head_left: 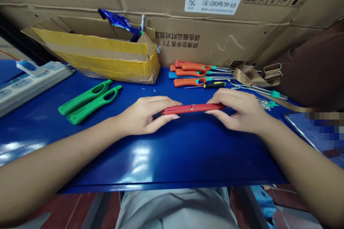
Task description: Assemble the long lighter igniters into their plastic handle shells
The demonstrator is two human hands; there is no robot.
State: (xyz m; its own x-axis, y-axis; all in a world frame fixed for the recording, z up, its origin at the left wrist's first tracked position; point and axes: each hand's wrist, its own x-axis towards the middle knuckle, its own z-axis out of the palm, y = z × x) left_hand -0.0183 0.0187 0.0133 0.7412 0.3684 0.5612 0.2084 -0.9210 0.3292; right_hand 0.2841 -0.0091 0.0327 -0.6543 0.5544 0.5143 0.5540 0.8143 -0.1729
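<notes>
A red lighter handle [192, 108] is held level above the blue table, its narrow edge with a seam facing me. My left hand [146, 114] pinches its left end between thumb and fingers. At its right end, my right hand [236, 111] grips it the same way. Two green lighter handles [91, 102] lie side by side to the left of my left hand. Behind my hands rest several orange gas lighters [190, 72] with metal tubes, a blue one among them. A black and yellow screwdriver [215, 84] lies just in front of these.
A cardboard box with yellow tape [107, 57] stands back left, beside a white power strip [32, 82]. Metal tubes with green parts [268, 94] and a brown strap [245, 77] lie right. A phone-like device [309, 128] sits at the right edge. Large cartons [220, 39] wall the back.
</notes>
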